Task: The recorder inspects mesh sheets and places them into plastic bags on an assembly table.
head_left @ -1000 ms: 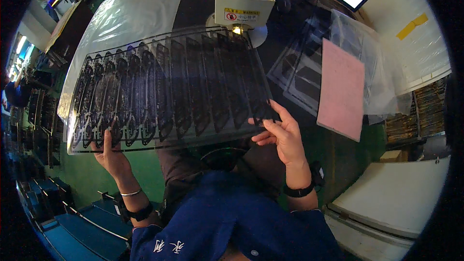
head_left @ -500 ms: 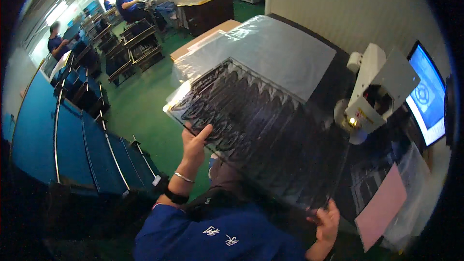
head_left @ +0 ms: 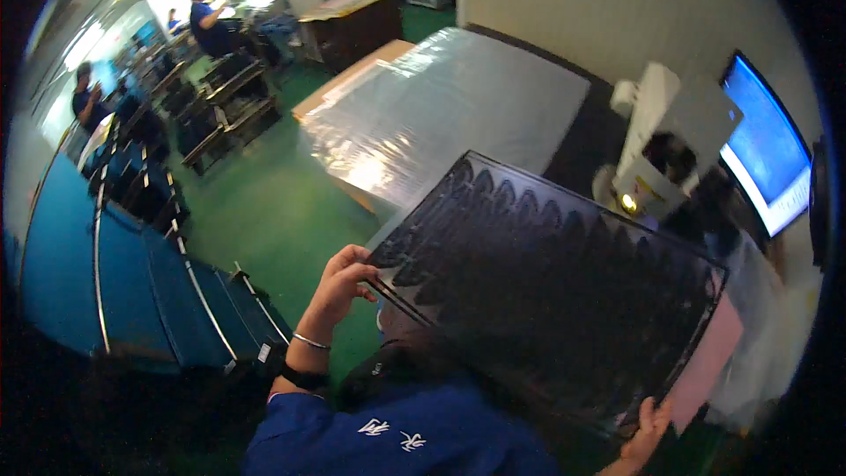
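Observation:
Between my hands is a large dark patterned film sheet (head_left: 546,291), thin and glossy, with a row of pointed lobes along its far side. My left hand (head_left: 342,282) is closed on its left edge, thumb and fingers pinching it. At the near right corner my right hand (head_left: 648,430) grips the sheet's rim. The sheet is tilted and covers part of the dark bench and of a pink sheet (head_left: 712,361) on the right. Beyond it, clear plastic film (head_left: 458,106) lies over a flat stack.
To the right stand a white lamp-lit camera device (head_left: 656,150) and a monitor (head_left: 768,141). Blue panels with metal rods (head_left: 132,273) line the left. Dark racks (head_left: 225,106) and people sitting at benches (head_left: 207,22) are farther back. A brown cabinet (head_left: 352,26) stands behind.
The patterned sheet has shifted right and toward me, uncovering more of the plastic film. My right hand has moved right and down; the monitor's ring picture has gone to plain blue.

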Demonstrator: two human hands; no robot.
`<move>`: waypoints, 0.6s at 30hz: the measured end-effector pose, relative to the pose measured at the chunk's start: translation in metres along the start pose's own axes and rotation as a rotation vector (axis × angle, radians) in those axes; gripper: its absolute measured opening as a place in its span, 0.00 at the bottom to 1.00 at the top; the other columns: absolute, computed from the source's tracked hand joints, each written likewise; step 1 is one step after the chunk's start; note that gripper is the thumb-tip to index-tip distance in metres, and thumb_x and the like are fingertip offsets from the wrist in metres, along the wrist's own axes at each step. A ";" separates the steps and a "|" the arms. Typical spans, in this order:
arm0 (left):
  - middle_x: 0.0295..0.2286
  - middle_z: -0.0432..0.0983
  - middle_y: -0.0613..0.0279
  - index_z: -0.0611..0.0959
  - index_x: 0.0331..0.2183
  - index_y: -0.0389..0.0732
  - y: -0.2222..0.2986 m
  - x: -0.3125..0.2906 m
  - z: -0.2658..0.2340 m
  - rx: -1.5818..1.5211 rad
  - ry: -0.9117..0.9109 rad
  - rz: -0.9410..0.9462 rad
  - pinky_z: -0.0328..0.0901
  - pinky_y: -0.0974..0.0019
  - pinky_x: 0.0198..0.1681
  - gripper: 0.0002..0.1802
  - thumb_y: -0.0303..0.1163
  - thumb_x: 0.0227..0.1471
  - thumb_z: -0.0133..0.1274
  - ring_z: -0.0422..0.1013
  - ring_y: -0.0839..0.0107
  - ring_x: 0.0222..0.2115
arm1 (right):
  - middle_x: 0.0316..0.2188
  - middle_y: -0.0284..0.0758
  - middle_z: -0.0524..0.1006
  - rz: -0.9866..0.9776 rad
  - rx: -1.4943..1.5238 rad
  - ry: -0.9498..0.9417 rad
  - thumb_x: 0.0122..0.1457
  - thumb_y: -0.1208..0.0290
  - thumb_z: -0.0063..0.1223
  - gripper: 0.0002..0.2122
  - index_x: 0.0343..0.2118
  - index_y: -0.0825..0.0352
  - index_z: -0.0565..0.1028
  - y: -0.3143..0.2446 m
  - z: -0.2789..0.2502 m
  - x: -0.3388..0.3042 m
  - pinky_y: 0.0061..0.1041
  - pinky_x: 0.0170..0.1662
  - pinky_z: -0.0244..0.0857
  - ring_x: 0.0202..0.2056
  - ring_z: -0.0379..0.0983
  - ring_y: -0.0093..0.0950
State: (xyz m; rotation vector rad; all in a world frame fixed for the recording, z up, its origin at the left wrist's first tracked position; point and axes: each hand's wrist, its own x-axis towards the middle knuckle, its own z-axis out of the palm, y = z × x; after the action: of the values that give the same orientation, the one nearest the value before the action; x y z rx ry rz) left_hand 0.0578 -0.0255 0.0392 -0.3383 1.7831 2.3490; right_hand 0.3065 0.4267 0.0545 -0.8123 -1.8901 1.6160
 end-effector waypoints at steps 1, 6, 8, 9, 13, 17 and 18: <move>0.25 0.73 0.63 0.73 0.33 0.38 0.000 -0.004 0.006 0.141 -0.168 -0.038 0.67 0.73 0.19 0.11 0.28 0.46 0.56 0.71 0.76 0.23 | 0.55 0.40 0.60 0.040 0.001 -0.004 0.57 0.75 0.46 0.26 0.58 0.71 0.55 -0.006 -0.023 -0.001 0.28 0.57 0.51 0.53 0.59 0.29; 0.15 0.72 0.64 0.75 0.19 0.37 -0.009 -0.009 0.057 0.416 -0.421 -0.129 0.63 0.77 0.17 0.15 0.35 0.45 0.61 0.68 0.79 0.14 | 0.50 0.37 0.66 0.019 -0.173 0.299 0.60 0.72 0.42 0.20 0.55 0.71 0.59 -0.003 -0.115 -0.057 0.25 0.49 0.61 0.44 0.68 0.26; 0.15 0.72 0.64 0.75 0.18 0.37 -0.015 -0.005 0.080 0.507 -0.457 -0.137 0.62 0.77 0.17 0.15 0.35 0.45 0.61 0.67 0.79 0.14 | 0.50 0.37 0.67 0.097 -0.140 0.405 0.60 0.72 0.42 0.20 0.55 0.71 0.60 -0.016 -0.117 -0.082 0.25 0.49 0.61 0.44 0.68 0.26; 0.15 0.72 0.63 0.75 0.18 0.37 -0.019 -0.007 0.088 0.585 -0.415 -0.111 0.62 0.77 0.16 0.16 0.35 0.46 0.61 0.67 0.80 0.14 | 0.49 0.37 0.67 0.147 -0.081 0.435 0.60 0.72 0.42 0.20 0.55 0.71 0.60 -0.025 -0.104 -0.079 0.25 0.49 0.61 0.44 0.68 0.26; 0.15 0.72 0.65 0.78 0.21 0.33 -0.031 -0.007 0.102 0.759 -0.371 0.070 0.63 0.76 0.19 0.14 0.34 0.45 0.61 0.68 0.80 0.17 | 0.48 0.37 0.69 0.311 0.130 0.551 0.60 0.73 0.42 0.20 0.55 0.71 0.60 -0.067 -0.060 -0.064 0.25 0.49 0.61 0.45 0.68 0.27; 0.21 0.76 0.62 0.78 0.29 0.36 -0.025 -0.008 0.123 0.980 -0.219 0.616 0.64 0.74 0.21 0.11 0.30 0.43 0.62 0.71 0.77 0.20 | 0.45 0.36 0.71 0.242 0.135 0.393 0.56 0.73 0.46 0.21 0.54 0.71 0.62 -0.030 -0.121 -0.073 0.25 0.45 0.64 0.42 0.69 0.27; 0.25 0.77 0.60 0.79 0.31 0.38 -0.019 -0.012 0.126 0.965 -0.239 0.597 0.67 0.70 0.27 0.13 0.28 0.40 0.63 0.73 0.71 0.25 | 0.45 0.36 0.71 0.212 0.068 0.406 0.57 0.74 0.47 0.21 0.53 0.70 0.63 -0.011 -0.141 -0.073 0.24 0.46 0.63 0.43 0.69 0.27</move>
State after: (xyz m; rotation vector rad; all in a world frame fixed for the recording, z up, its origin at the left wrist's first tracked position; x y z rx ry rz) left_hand 0.0655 0.1009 0.0577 0.6475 2.8278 1.3583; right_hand 0.4569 0.4672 0.0869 -1.2397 -1.4967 1.4857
